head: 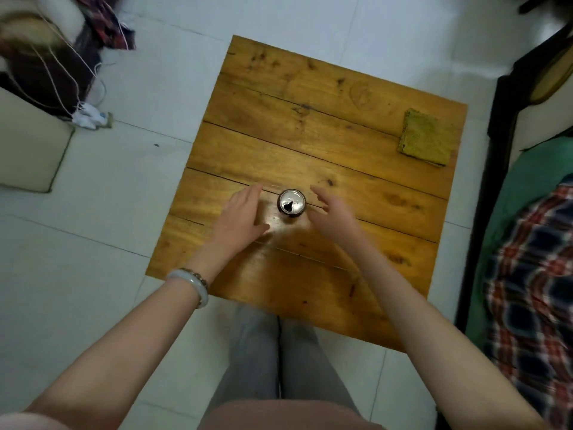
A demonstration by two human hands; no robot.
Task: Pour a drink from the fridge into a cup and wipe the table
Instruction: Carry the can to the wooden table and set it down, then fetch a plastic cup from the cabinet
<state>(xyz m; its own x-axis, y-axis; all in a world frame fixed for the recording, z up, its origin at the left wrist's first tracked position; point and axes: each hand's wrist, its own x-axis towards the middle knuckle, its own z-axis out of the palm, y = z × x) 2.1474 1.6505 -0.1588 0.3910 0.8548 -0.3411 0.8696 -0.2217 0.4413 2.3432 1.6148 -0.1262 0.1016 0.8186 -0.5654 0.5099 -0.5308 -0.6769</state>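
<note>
A dark drink can (pixel 291 202) with an open silver top stands upright on the wooden table (pixel 310 125), toward its near half. My left hand (pixel 242 215) is just left of the can, fingers extended and thumb spread, a small gap from it. My right hand (pixel 331 209) is just right of the can, fingers straight and apart from it. A faint clear rim and a glare patch (pixel 273 220) show between my left hand and the can; whether this is a clear cup I cannot tell. A folded green cloth (pixel 426 138) lies at the table's far right edge.
White tiled floor (pixel 148 72) surrounds the table. A cream cushion (pixel 28 144), dark clothes and white cords (pixel 86 113) lie at the left. A dark frame with green and plaid fabric (pixel 533 259) runs along the right side. My legs are at the table's near edge.
</note>
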